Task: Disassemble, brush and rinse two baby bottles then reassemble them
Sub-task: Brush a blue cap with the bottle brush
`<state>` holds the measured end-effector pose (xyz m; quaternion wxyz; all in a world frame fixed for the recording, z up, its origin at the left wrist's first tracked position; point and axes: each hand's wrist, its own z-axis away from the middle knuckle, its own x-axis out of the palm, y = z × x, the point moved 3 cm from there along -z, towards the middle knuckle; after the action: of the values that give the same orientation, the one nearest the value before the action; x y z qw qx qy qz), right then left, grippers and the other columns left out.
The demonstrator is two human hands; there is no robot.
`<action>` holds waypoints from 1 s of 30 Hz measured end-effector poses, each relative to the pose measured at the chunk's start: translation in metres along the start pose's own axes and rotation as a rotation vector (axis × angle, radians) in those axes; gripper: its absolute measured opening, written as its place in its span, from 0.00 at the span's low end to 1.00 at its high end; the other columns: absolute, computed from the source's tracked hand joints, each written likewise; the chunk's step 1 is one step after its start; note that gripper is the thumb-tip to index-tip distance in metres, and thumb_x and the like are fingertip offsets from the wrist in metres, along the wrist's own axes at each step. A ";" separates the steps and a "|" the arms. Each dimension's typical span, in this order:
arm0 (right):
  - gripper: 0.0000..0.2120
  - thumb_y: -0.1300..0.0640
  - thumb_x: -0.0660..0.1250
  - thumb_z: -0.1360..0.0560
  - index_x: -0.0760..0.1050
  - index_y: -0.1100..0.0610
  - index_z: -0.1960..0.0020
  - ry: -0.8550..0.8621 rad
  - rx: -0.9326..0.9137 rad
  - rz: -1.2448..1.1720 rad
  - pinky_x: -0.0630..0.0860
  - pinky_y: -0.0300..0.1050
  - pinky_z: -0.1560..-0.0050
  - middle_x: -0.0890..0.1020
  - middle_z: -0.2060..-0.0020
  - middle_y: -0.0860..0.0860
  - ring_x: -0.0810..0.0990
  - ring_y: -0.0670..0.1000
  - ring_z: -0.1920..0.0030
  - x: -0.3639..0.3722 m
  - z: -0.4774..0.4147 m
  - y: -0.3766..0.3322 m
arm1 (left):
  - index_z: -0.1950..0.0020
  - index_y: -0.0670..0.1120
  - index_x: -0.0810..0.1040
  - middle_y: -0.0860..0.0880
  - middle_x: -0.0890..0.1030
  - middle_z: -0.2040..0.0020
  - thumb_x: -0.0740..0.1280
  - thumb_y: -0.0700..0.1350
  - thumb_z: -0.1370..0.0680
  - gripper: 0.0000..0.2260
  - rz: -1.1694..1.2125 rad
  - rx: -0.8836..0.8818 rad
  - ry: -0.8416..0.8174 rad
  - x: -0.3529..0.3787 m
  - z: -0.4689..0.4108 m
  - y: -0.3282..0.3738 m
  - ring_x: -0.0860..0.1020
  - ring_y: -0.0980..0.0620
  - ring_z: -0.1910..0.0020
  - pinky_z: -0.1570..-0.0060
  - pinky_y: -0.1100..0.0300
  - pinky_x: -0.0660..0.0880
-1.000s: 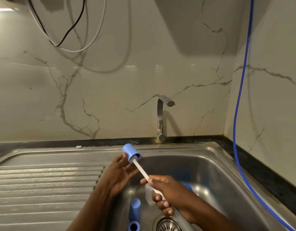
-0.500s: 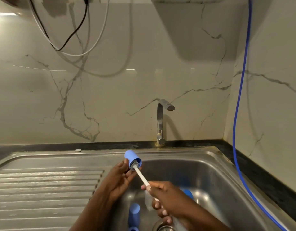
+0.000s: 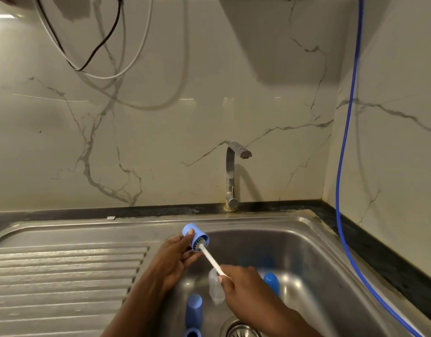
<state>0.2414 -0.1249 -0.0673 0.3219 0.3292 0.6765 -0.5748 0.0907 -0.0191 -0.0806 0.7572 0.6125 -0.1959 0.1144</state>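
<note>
Bottle cap (image 3: 192,233), smooth blue cylinder, encloses bristly brush (image 3: 210,259).

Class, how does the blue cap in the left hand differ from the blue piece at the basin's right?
The cap is held up by the left hand; the piece lies on the sink floor. The cap has the brush in it; the piece has none. The cap looks paler, the piece darker. Both are blue.

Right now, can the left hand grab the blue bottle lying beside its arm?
Probably not yet: the left hand grips the blue cap. Otherwise the blue bottle lies uncovered just below it.
</note>
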 end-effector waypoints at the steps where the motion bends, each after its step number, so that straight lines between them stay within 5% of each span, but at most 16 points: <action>1: 0.15 0.48 0.54 0.20 0.76 0.53 0.45 -0.042 0.006 -0.113 0.70 0.44 0.61 0.77 0.62 0.50 0.76 0.49 0.63 -0.001 0.000 -0.004 | 0.38 0.33 0.75 0.36 0.84 0.52 0.65 0.45 0.20 0.17 0.045 -0.002 -0.008 -0.001 -0.001 0.000 0.83 0.42 0.53 0.55 0.54 0.83; 4: 0.12 0.51 0.57 0.17 0.78 0.50 0.44 -0.247 0.172 -0.666 0.64 0.37 0.77 0.70 0.72 0.48 0.65 0.44 0.78 -0.008 0.004 -0.015 | 0.36 0.32 0.72 0.32 0.82 0.48 0.64 0.44 0.23 0.20 0.406 -0.022 -0.137 -0.004 0.001 0.006 0.85 0.40 0.53 0.58 0.53 0.83; 8: 0.13 0.52 0.56 0.16 0.77 0.53 0.40 -0.502 0.304 -1.092 0.58 0.34 0.80 0.65 0.73 0.49 0.60 0.44 0.77 -0.023 0.011 -0.027 | 0.35 0.36 0.72 0.32 0.79 0.40 0.63 0.46 0.24 0.21 0.527 -0.016 -0.234 -0.006 0.001 0.007 0.83 0.39 0.47 0.50 0.49 0.82; 10: 0.13 0.52 0.56 0.17 0.77 0.54 0.41 -0.367 0.272 -0.926 0.60 0.35 0.79 0.67 0.73 0.49 0.62 0.45 0.78 -0.018 0.007 -0.021 | 0.42 0.37 0.74 0.35 0.81 0.47 0.63 0.46 0.22 0.14 0.309 0.030 -0.104 -0.009 -0.006 0.001 0.83 0.43 0.54 0.54 0.51 0.82; 13: 0.11 0.52 0.55 0.18 0.75 0.54 0.46 -0.003 0.034 -0.139 0.66 0.43 0.65 0.76 0.64 0.53 0.72 0.54 0.66 -0.013 0.001 -0.009 | 0.46 0.38 0.76 0.39 0.81 0.57 0.60 0.39 0.18 0.07 0.078 0.106 0.025 -0.010 -0.010 0.000 0.82 0.50 0.65 0.63 0.59 0.82; 15: 0.10 0.50 0.52 0.18 0.71 0.51 0.46 0.076 -0.006 0.072 0.64 0.45 0.58 0.78 0.53 0.55 0.69 0.55 0.58 -0.011 0.002 -0.003 | 0.41 0.36 0.76 0.38 0.83 0.54 0.58 0.39 0.17 0.10 0.079 0.074 0.004 -0.009 -0.009 0.000 0.84 0.48 0.60 0.61 0.59 0.83; 18: 0.13 0.48 0.51 0.19 0.71 0.51 0.44 0.045 -0.012 0.141 0.65 0.47 0.56 0.78 0.49 0.56 0.73 0.59 0.51 -0.006 0.002 0.001 | 0.38 0.36 0.75 0.36 0.84 0.48 0.62 0.51 0.18 0.19 0.086 0.000 -0.016 -0.003 -0.005 -0.002 0.84 0.43 0.52 0.59 0.57 0.83; 20: 0.14 0.48 0.52 0.21 0.73 0.54 0.48 -0.023 -0.025 0.056 0.71 0.50 0.56 0.79 0.56 0.54 0.77 0.56 0.54 -0.001 0.001 -0.001 | 0.36 0.35 0.74 0.34 0.83 0.45 0.66 0.51 0.22 0.23 0.106 -0.018 -0.004 -0.001 -0.003 -0.004 0.84 0.42 0.51 0.59 0.57 0.83; 22: 0.12 0.50 0.56 0.19 0.75 0.55 0.52 -0.152 0.018 -0.278 0.74 0.49 0.66 0.75 0.66 0.52 0.73 0.51 0.68 0.000 0.004 -0.009 | 0.35 0.32 0.72 0.33 0.81 0.43 0.69 0.47 0.26 0.25 0.247 -0.028 -0.025 -0.005 -0.003 -0.002 0.85 0.42 0.52 0.55 0.54 0.83; 24: 0.11 0.50 0.57 0.17 0.78 0.52 0.45 -0.364 0.205 -0.743 0.65 0.38 0.79 0.70 0.73 0.49 0.65 0.45 0.76 -0.004 0.008 -0.015 | 0.34 0.31 0.72 0.33 0.79 0.40 0.67 0.47 0.26 0.27 0.458 -0.038 -0.127 -0.009 0.000 0.005 0.84 0.40 0.48 0.48 0.50 0.81; 26: 0.13 0.51 0.57 0.17 0.76 0.53 0.39 -0.528 0.274 -0.991 0.60 0.33 0.80 0.67 0.75 0.48 0.61 0.43 0.78 -0.013 0.012 -0.024 | 0.36 0.30 0.75 0.33 0.78 0.37 0.66 0.50 0.25 0.26 0.564 -0.044 -0.234 -0.011 0.004 0.010 0.82 0.38 0.43 0.44 0.47 0.78; 28: 0.14 0.51 0.56 0.17 0.76 0.54 0.39 -0.558 0.289 -1.033 0.59 0.33 0.80 0.66 0.75 0.48 0.60 0.43 0.78 -0.015 0.013 -0.025 | 0.37 0.31 0.77 0.34 0.79 0.38 0.64 0.52 0.23 0.26 0.482 -0.062 -0.220 -0.011 0.002 0.007 0.79 0.37 0.39 0.38 0.43 0.76; 30: 0.13 0.51 0.56 0.17 0.78 0.52 0.43 -0.383 0.254 -0.812 0.63 0.36 0.78 0.68 0.74 0.48 0.63 0.45 0.78 -0.008 0.006 -0.014 | 0.38 0.33 0.76 0.36 0.82 0.46 0.62 0.51 0.21 0.23 0.291 -0.064 -0.114 -0.011 -0.002 0.000 0.80 0.40 0.45 0.42 0.46 0.75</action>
<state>0.2347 -0.1327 -0.0533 0.1470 -0.0374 0.6032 -0.7830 0.0810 -0.0164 -0.0863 0.7393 0.5589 -0.3290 0.1816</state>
